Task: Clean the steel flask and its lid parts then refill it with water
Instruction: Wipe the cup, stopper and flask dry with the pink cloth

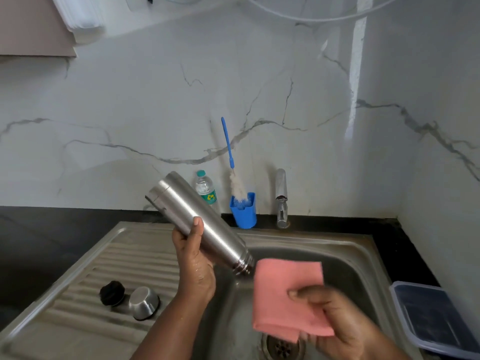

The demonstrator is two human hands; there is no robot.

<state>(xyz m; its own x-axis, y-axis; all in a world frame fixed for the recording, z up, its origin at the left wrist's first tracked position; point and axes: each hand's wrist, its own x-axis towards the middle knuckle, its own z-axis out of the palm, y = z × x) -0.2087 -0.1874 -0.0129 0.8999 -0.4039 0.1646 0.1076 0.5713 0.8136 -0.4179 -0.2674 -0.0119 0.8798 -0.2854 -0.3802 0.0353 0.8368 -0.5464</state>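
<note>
Gripping the steel flask [200, 224] in the left hand [193, 266], fingers curled round its middle, tipping it mouth-down over the sink [345, 245] — and pinching a folded pink cloth [285, 297] in the right hand [337, 326], just beside the flask's open neck. Looking like the wiping step, with the next move likely calling for bringing the cloth up onto the steel side and rubbing along it, keeping a tight hold on the wet flask. Leaving the black stopper [112, 293] and steel cap [143, 302] lying on the draining board, left of the hands — still needing fitting later, after filling from the tap [281, 198].
</note>
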